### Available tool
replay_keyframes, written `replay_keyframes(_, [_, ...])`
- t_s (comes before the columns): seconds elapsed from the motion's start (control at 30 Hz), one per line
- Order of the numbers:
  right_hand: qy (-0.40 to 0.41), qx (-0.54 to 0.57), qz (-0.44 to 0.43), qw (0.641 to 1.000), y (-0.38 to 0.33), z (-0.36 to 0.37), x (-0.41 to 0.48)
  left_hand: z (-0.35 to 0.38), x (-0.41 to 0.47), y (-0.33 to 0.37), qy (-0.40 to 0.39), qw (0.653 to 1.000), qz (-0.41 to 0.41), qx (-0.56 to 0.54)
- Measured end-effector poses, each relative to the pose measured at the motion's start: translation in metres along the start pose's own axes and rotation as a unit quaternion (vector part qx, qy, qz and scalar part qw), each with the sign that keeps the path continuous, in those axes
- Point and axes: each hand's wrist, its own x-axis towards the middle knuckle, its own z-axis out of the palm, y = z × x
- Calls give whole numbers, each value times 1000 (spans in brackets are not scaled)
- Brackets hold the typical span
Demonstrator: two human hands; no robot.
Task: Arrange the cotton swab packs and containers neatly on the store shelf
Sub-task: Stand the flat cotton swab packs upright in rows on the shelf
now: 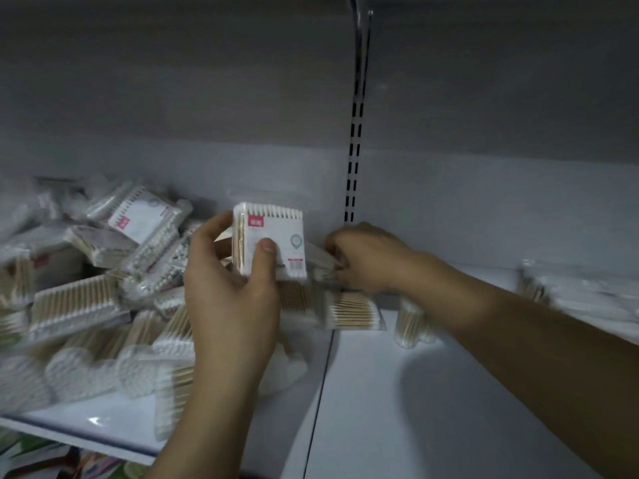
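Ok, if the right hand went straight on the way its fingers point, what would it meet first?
Probably the upright swab pack held by the left hand: the right hand points left at it. Blur leaves depth unclear.

1 head camera looks forward and down, close over the shelf [380, 392].

Dim grey light, the back panel [173, 81] beside the top of the slotted upright [354, 160] sinking to murk, the shelf [363, 409] below it palest, with a soft shadow under the forearm [518, 340] — while swab packs [79, 302] left of it smear with motion blur and its top bows.
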Motion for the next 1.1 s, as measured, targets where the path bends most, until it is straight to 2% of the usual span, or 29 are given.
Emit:
replay_keyframes(0.1, [69,43,11,997,11,-11,-10,1,0,-2,-9,999,-16,-28])
replay_keyframes(0.17, [122,121,18,985,16,-19,-23,3,-1,-2,-15,999,-24,-46])
replay_keyframes(0.23, [168,227,32,959,16,-31,-38,5,-2,-2,-24,998,-25,-56])
replay_keyframes(0.3, [202,381,55,901,13,-41,-52,9,-4,-4,-37,998,-24,-47])
replay_keyframes(0.37, [200,543,68,813,5,-47,-63,13,-8,-1,-57,997,-22,-50])
replay_keyframes(0.4, [191,586,68,785,-1,-48,-66,14,-11,1,-69,995,-27,-65])
replay_keyframes(0.43, [177,606,64,773,-6,-46,-67,16,-14,4,-83,992,-37,-88])
replay_keyframes(0.5, [156,594,46,788,-18,-41,-68,19,-18,11,-112,982,-75,-136])
replay_keyframes(0.6, [191,498,40,845,-21,-33,-58,21,-18,12,-121,981,-75,-133])
replay_keyframes(0.7, [209,307,54,927,1,-22,-35,16,-13,6,-98,984,-78,-130])
replay_keyframes(0.77, [129,149,59,979,19,-12,-20,13,-12,3,-95,984,-86,-122])
replay_keyframes(0.8, [73,76,62,993,23,-7,-14,12,-12,2,-97,985,-82,-115])
replay_keyframes(0.87, [11,-39,49,998,24,0,-6,12,-12,2,-98,985,-78,-117])
replay_keyframes(0.93, [-15,-86,22,996,17,1,-2,13,-11,3,-100,983,-76,-130])
replay_keyframes(1.1, [-106,-35,18,994,15,4,0,11,-12,6,-102,980,-78,-152])
